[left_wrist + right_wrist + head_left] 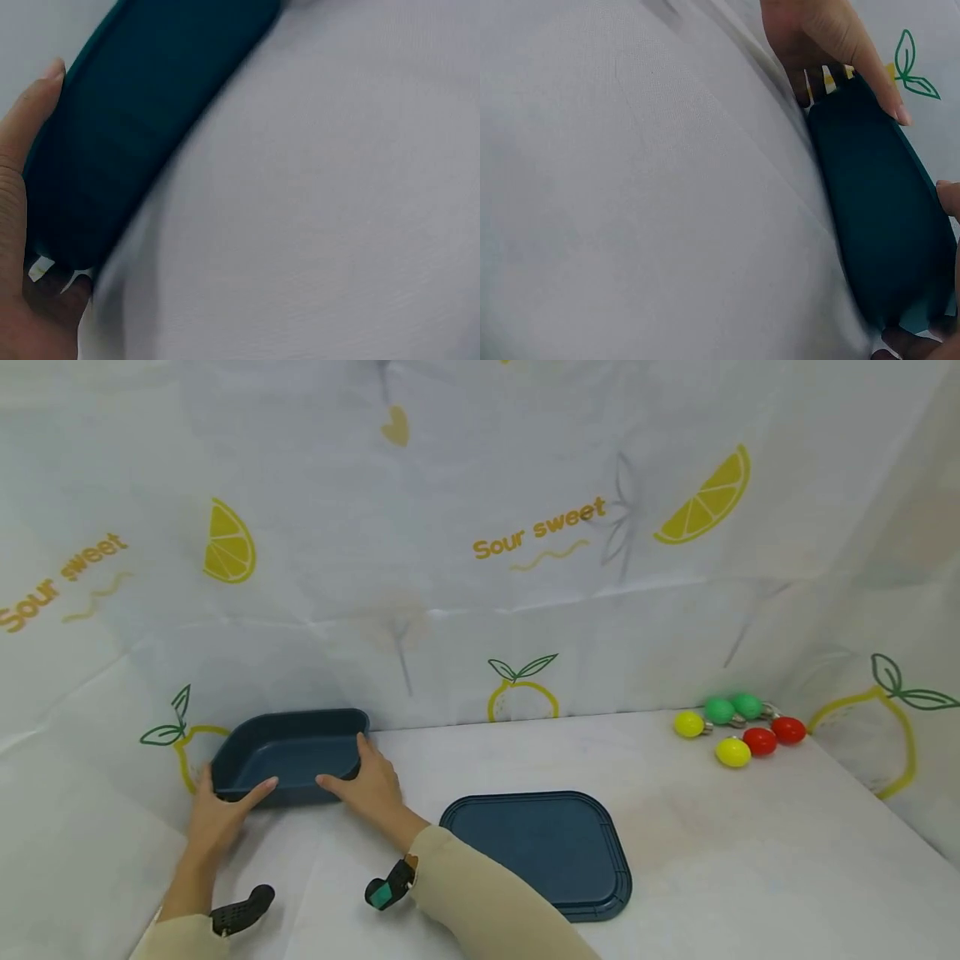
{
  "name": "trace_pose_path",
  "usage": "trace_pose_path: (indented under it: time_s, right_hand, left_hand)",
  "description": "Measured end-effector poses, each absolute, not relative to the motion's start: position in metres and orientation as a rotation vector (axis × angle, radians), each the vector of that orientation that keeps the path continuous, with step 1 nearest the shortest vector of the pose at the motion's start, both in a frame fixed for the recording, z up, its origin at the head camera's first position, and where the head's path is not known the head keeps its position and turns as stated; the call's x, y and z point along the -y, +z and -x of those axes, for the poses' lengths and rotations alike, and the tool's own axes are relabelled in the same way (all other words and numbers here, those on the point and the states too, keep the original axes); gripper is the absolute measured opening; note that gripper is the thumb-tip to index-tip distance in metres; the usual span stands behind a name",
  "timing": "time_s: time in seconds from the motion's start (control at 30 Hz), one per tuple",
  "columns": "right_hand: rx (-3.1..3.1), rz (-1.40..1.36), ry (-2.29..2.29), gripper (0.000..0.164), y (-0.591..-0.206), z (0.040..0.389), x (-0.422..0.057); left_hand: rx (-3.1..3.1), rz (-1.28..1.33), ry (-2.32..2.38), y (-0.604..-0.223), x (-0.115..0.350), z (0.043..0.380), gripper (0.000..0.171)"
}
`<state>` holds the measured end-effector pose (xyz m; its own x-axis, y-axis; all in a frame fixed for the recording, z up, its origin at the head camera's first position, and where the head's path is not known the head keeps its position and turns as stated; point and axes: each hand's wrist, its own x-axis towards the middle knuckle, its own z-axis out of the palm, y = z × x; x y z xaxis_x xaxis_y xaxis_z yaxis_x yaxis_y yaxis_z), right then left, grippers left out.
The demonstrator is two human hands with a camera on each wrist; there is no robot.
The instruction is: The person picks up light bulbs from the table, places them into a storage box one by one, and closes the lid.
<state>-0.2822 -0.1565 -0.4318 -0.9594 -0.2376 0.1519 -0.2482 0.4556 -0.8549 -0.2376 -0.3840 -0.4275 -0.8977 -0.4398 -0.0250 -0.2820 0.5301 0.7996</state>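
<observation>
At the left of the table, close to the hanging cloth, is a dark blue rectangular container [296, 795] with an open top. My left hand [216, 817] grips its left end, the thumb on the near wall and fingers round the end. The right hand [375, 787] holds the opposite end, its thumb also over the near side. In the left wrist view the near wall of the container [150, 127] shows beside the left hand [15, 225]. Both hands appear at the container [877, 202] in the right wrist view.
A flat dark blue lid [540, 852] lies on the white cloth at centre, partly behind the right sleeve. Several small coloured bulbs lie at the back right: yellow [732, 752], green [720, 710] and red [760, 742]. A lemon-printed cloth [420, 568] hangs behind.
</observation>
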Motion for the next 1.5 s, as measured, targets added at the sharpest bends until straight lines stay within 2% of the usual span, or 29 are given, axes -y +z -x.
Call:
trace_pose_path:
  time_s: [0.5, 0.97, 1.5]
  right_hand:
    - [2.626, -0.463, 1.555, 0.101, -0.435, 0.284, 0.117]
    - [2.685, -0.449, 1.573, 0.101, -0.434, 0.285, 0.077]
    - [2.721, -0.455, 1.485, 0.098, -0.434, 0.29, 0.006]
  left_hand:
    - [2.56, -0.613, -1.168, -0.435, 0.347, 0.233, 0.127]
    - [2.579, -0.576, -1.121, -0.437, 0.308, 0.232, 0.132]
    - [2.607, -0.47, -1.119, -0.436, 0.247, 0.244, 0.137]
